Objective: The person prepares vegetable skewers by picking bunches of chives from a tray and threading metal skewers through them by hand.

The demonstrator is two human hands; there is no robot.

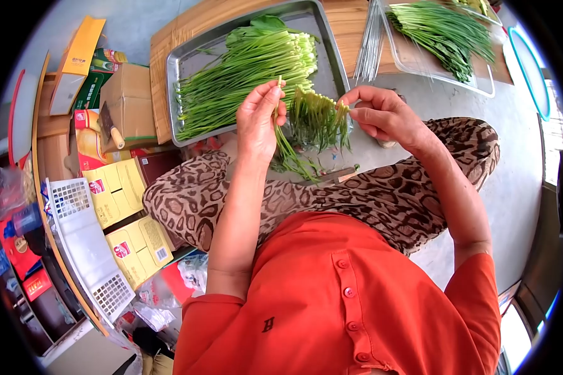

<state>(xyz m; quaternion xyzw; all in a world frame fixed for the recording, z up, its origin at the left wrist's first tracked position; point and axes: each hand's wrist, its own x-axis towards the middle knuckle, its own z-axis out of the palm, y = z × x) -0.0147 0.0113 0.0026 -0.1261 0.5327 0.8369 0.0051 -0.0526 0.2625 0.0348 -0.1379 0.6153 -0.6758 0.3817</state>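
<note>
Between thumb and fingers, my left hand pinches a few chives, their pale ends up and leaves hanging. My right hand is closed at the end of a row of chives, which hang side by side between my hands. Whether a skewer runs through the row is too fine to make out. Behind my hands, a metal tray bears a large pile of chives, pale ends to the right. A knife lies below the row, near my lap.
Several thin metal skewers lie right of the tray on a wooden table. A clear container holds more greens. Cardboard boxes, a cleaver, yellow cartons and a white plastic basket stand at the left.
</note>
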